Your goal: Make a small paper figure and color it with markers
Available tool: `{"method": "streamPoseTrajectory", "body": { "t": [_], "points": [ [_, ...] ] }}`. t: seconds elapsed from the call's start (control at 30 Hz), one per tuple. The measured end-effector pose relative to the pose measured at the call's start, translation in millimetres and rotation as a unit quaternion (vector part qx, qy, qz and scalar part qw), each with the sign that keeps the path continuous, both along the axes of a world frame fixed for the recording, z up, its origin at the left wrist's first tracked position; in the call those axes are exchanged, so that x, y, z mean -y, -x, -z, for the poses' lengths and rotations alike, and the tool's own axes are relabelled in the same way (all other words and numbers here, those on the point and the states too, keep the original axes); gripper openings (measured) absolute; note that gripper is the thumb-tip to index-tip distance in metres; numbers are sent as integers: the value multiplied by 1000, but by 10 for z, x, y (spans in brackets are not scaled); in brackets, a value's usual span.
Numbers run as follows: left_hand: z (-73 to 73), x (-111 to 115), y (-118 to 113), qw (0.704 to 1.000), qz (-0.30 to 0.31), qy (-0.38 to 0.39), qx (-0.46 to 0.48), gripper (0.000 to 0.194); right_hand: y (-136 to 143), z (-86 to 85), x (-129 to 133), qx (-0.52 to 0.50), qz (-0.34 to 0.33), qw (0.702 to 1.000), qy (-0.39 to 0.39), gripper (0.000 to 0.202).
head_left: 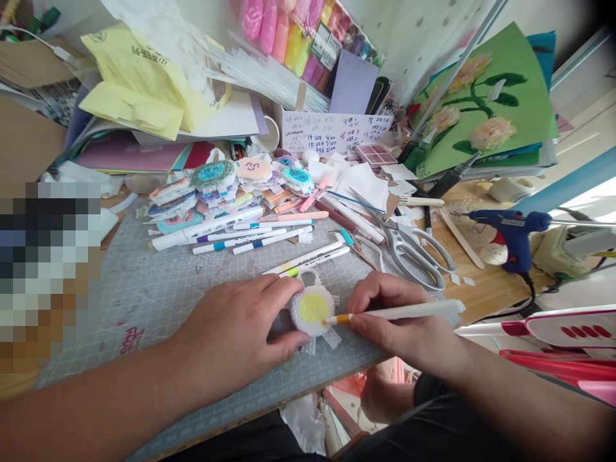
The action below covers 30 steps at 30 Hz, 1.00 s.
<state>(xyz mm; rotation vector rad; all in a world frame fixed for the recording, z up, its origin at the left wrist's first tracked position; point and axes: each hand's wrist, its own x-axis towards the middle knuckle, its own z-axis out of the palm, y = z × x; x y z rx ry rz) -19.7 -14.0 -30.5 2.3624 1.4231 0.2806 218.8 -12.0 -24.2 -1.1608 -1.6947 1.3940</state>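
Note:
My left hand grips a small round white textured disc by its left edge, thumb below and fingers above. A yellow circle fills the middle of the disc, and bits of clear tape stick out around its rim. In my right hand is a white marker with an orange-yellow tip end, pinched between thumb and fingers. Its tip touches the disc at the lower right of the yellow circle. Just beyond the disc, two white markers lie on the grey cutting mat.
Several more markers and a pile of decorated round pieces lie behind. Grey-handled scissors rest to the right, near a blue glue gun. A handwritten white box and a green flower card stand at the back.

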Motion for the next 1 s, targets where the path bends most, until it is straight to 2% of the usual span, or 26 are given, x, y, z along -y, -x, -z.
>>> {"method": "streamPoseTrajectory", "body": {
  "t": [0.23, 0.53, 1.0],
  "points": [
    [-15, 17, 2, 1000, 6, -6, -4, 45, -3, -1, -20, -19, -12, 1000, 6, 16],
    [-183, 22, -41, 998, 14, 52, -41, 43, -4, -5, -26, -24, -19, 999, 13, 17],
    [-172, 8, -37, 998, 18, 40, -44, 46, 0, 21, -32, -26, 0, 1000, -2, 17]
  ]
}}
